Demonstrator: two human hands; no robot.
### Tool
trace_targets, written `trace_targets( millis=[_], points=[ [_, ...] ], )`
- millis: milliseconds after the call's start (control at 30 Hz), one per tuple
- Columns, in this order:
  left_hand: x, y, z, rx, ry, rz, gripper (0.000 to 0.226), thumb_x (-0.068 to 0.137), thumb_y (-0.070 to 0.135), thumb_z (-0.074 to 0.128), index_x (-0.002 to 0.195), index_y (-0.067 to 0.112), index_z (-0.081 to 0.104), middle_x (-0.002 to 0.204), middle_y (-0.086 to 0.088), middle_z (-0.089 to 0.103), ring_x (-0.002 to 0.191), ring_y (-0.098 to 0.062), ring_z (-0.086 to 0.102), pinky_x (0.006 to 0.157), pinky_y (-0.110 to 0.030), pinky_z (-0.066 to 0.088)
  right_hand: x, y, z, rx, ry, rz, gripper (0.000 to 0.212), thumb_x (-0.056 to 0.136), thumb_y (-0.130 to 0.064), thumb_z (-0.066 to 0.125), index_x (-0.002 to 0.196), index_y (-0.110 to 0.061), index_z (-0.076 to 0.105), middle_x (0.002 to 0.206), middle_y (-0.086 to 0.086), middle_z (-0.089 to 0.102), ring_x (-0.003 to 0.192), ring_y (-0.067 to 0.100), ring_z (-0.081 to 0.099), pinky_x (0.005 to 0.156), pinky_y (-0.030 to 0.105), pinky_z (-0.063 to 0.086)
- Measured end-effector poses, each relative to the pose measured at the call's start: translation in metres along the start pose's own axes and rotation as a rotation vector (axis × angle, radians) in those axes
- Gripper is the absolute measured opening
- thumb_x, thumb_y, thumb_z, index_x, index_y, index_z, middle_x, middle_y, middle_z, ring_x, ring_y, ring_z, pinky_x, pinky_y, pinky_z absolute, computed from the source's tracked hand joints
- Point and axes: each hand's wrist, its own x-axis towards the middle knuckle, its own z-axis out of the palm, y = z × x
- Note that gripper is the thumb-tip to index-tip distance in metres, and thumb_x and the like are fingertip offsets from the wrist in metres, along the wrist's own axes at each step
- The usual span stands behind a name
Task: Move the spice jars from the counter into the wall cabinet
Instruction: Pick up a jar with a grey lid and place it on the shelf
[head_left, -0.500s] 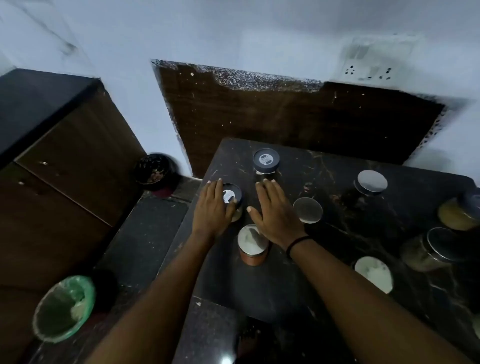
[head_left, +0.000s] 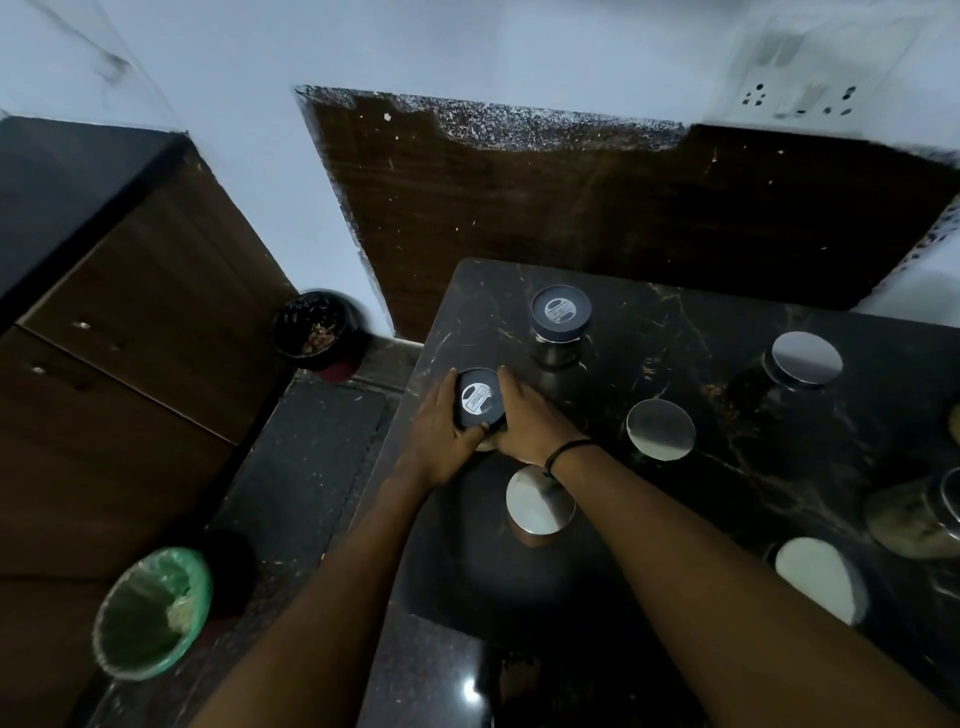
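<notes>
A spice jar with a dark lid and a round label (head_left: 479, 399) stands near the left edge of the black marble counter (head_left: 727, 332). My left hand (head_left: 441, 431) grips its left side and my right hand (head_left: 530, 421) grips its right side, fingers curled round it. A second dark-lidded jar (head_left: 560, 314) stands behind it. Steel-lidded jars stand to the right (head_left: 660, 428), at the back right (head_left: 806, 360) and just behind my right wrist (head_left: 540, 500). No wall cabinet is in view.
A white-lidded jar (head_left: 818, 579) and a jar lying on its side (head_left: 919, 519) sit at the counter's right. On the floor to the left are a green-lined bin (head_left: 150, 613) and a dark bin (head_left: 314, 330). A wooden cabinet (head_left: 130, 322) stands at far left.
Both hands lay flat and apart before, the right one beside the jar. Now they have closed in round the dark-lidded jar from both sides.
</notes>
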Motion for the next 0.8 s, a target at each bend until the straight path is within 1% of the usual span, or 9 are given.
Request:
trace_targets(
  millis=[167, 333, 433, 500, 600, 667, 700, 733, 800],
  points=[
    [0.001, 0.001, -0.001, -0.079, 0.006, 0.005, 0.100, 0.072, 0.046, 0.063, 0.155, 0.005, 0.024, 0.158, -0.013, 0.035, 0.145, -0.025, 0.035, 0.118, -0.039, 0.030, 0.008, 0.002, 0.005, 0.078, 0.030, 0.005, 0.097, 0.076, -0.022, 0.081, 0.150, -0.011, 0.018, 0.146, 0.020, 0.045, 0.131, 0.035, 0.049, 0.108, 0.044, 0.044],
    [0.006, 0.000, -0.003, -0.056, 0.016, 0.077, 0.099, 0.078, 0.044, 0.071, 0.155, 0.006, 0.023, 0.157, -0.013, 0.038, 0.143, -0.025, 0.038, 0.117, -0.038, 0.032, 0.008, 0.007, 0.001, 0.207, 0.106, -0.032, 0.090, 0.073, -0.017, 0.084, 0.145, -0.016, 0.031, 0.140, 0.015, 0.053, 0.127, 0.031, 0.053, 0.104, 0.043, 0.048],
    [0.012, 0.003, -0.005, -0.063, 0.093, 0.139, 0.096, 0.076, 0.040, 0.069, 0.155, 0.008, 0.025, 0.153, -0.013, 0.042, 0.140, -0.025, 0.041, 0.115, -0.046, 0.036, 0.007, 0.007, -0.008, 0.303, 0.189, -0.095, 0.083, 0.072, -0.016, 0.084, 0.142, -0.020, 0.038, 0.137, 0.009, 0.057, 0.126, 0.025, 0.055, 0.105, 0.044, 0.049],
    [0.015, 0.008, -0.009, -0.098, 0.140, 0.173, 0.096, 0.077, 0.046, 0.066, 0.155, 0.009, 0.024, 0.153, -0.013, 0.043, 0.140, -0.026, 0.042, 0.113, -0.048, 0.038, 0.002, 0.006, -0.016, 0.357, 0.245, -0.165, 0.081, 0.073, -0.018, 0.083, 0.141, -0.019, 0.040, 0.140, 0.006, 0.055, 0.130, 0.021, 0.052, 0.108, 0.041, 0.046],
    [0.019, 0.022, -0.016, -0.177, 0.221, 0.201, 0.103, 0.074, 0.060, 0.065, 0.156, 0.014, 0.023, 0.151, -0.010, 0.045, 0.136, -0.022, 0.046, 0.110, -0.042, 0.042, -0.011, 0.003, -0.027, 0.482, 0.323, -0.226, 0.082, 0.071, -0.019, 0.085, 0.139, -0.019, 0.038, 0.139, -0.002, 0.052, 0.128, 0.008, 0.049, 0.107, 0.028, 0.046],
    [0.019, 0.039, -0.021, -0.292, 0.260, 0.201, 0.104, 0.071, 0.062, 0.073, 0.154, 0.018, 0.028, 0.147, -0.006, 0.049, 0.130, -0.017, 0.051, 0.103, -0.035, 0.048, -0.022, -0.001, -0.035, 0.579, 0.395, -0.244, 0.085, 0.068, -0.017, 0.087, 0.135, -0.023, 0.035, 0.130, -0.012, 0.051, 0.119, -0.008, 0.051, 0.096, 0.014, 0.048],
    [0.018, 0.048, -0.023, -0.343, 0.281, 0.210, 0.100, 0.070, 0.061, 0.075, 0.151, 0.018, 0.035, 0.142, -0.004, 0.052, 0.126, -0.016, 0.053, 0.099, -0.032, 0.050, -0.028, -0.004, -0.039, 0.639, 0.428, -0.256, 0.084, 0.068, -0.015, 0.087, 0.132, -0.024, 0.034, 0.127, -0.016, 0.051, 0.114, -0.013, 0.053, 0.090, 0.009, 0.048],
    [0.017, 0.058, -0.024, -0.385, 0.314, 0.235, 0.091, 0.072, 0.060, 0.074, 0.146, 0.016, 0.043, 0.137, -0.004, 0.055, 0.122, -0.015, 0.055, 0.096, -0.030, 0.051, -0.032, -0.006, -0.044, 0.705, 0.449, -0.267, 0.081, 0.069, -0.014, 0.086, 0.129, -0.025, 0.034, 0.125, -0.018, 0.052, 0.112, -0.014, 0.056, 0.087, 0.009, 0.050],
    [0.013, 0.075, -0.027, -0.527, 0.386, 0.269, 0.070, 0.079, 0.055, 0.065, 0.133, 0.010, 0.056, 0.128, -0.007, 0.058, 0.117, -0.016, 0.057, 0.092, -0.031, 0.051, -0.039, -0.011, -0.059, 0.851, 0.446, -0.271, 0.073, 0.070, -0.011, 0.085, 0.124, -0.027, 0.038, 0.124, -0.013, 0.056, 0.112, -0.006, 0.061, 0.087, 0.015, 0.053]
  ],
)
